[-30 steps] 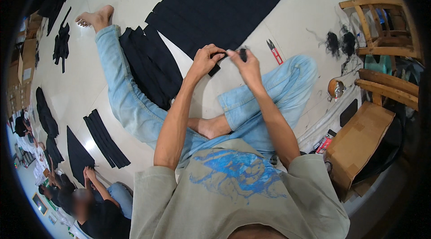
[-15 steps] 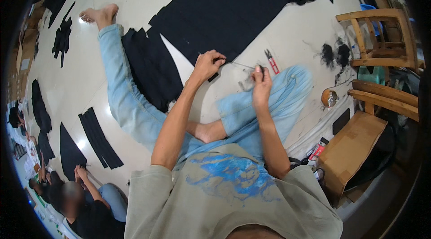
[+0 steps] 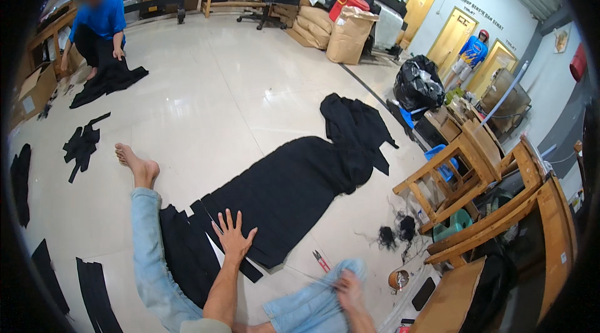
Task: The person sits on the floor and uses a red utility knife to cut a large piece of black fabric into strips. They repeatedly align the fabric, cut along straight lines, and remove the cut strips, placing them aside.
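Observation:
My left hand [image 3: 234,238] lies flat with fingers spread on the near end of a long black fabric piece [image 3: 275,198] on the floor. My right hand [image 3: 351,289] is smeared by motion above my bent right knee. Its fingers and anything in them cannot be made out. Between that knee and the fabric lie small red-handled thread snips [image 3: 321,261]. A second black cloth [image 3: 178,252] rests along my outstretched left leg, partly under the long piece. A narrow black strip [image 3: 251,271] pokes out beside my left wrist.
Tangled black thread [image 3: 406,228], a round tin [image 3: 398,280] and a phone-like black slab [image 3: 424,293] lie to the right, near wooden chairs [image 3: 456,176]. Black strips [image 3: 97,295] lie at left. A person in blue [image 3: 103,26] crouches over dark cloth at far left.
The view has tilted up, showing more of the room. My left hand has gone from curled fingers at the fabric edge to lying flat. My right hand, earlier pinching dark thread, is now blurred.

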Demonstrator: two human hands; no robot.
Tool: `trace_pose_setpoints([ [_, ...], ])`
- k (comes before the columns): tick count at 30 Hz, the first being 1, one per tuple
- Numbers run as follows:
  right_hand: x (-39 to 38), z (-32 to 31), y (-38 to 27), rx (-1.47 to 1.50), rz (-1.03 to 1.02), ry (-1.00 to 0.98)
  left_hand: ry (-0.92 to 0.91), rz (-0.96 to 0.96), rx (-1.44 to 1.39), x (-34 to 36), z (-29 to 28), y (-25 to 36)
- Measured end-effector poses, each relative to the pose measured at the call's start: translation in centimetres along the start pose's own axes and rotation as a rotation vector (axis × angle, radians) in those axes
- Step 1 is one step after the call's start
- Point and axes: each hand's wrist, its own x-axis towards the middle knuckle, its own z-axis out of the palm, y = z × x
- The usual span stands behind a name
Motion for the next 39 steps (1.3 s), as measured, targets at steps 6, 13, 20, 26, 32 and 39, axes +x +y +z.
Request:
trace_pose_setpoints([
  [6, -7.4, -17.9, -11.8, -0.037, -0.417, 0.377, -0.026, -0.001, 0.007, -0.4, 0.6, -0.3],
  [13, -4.1, -2.6, -4.6, -0.750, -0.267, -0.004, 0.123, 0.241, -0.316, 2.3, -5.8, 1.7],
  [20, 1.3, 8.0, 2.0, -1.021, -0.466, -0.263, 0.606, 0.634, -1.043, -2.2, -36.6, 2.6],
  [26, 1.3, 11.5, 5.5, -1.586, -0.504, -0.409, 0.914, 0.856, -0.963, -7.4, -42.5, -0.6],
  [32, 1.9, 9.5, 8.5, -1.456, -0.283, -0.549, 0.843, 0.618, -0.876, -8.2, -37.4, -3.8],
  [39, 2.6, 9.7, 7.5, -0.035, -0.163, -0.294, 0.811, 0.485, -0.834, -7.5, -34.4, -4.0],
])
